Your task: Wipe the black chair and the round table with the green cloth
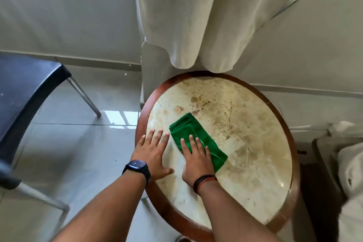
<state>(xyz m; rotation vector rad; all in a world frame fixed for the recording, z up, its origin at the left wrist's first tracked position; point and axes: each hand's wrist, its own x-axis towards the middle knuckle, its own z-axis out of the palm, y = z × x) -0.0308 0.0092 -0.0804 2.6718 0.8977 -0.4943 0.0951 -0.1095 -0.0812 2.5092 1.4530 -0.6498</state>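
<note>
Item: folded green microfibre cloth (pixel 197 139), soft, limp and light by the look of it. It likely bunches under a push, so keep your palm flat on its middle and not on a loose corner. It lies left of centre on the round worktop (pixel 261 139), a cream marble-look disc in a red-brown wooden rim, blotched with brown stains beyond the cloth.

Your right hand (pixel 196 158) lies flat on the cloth's near half, fingers spread, pressing and pinching nothing. Your left hand (pixel 152 153) lies spread and bare on the worktop's left edge, just beside the cloth, probably bracing.

Black plastic chair with metal legs (pixel 23 92): stands apart on the left, on the tiled floor.
</note>
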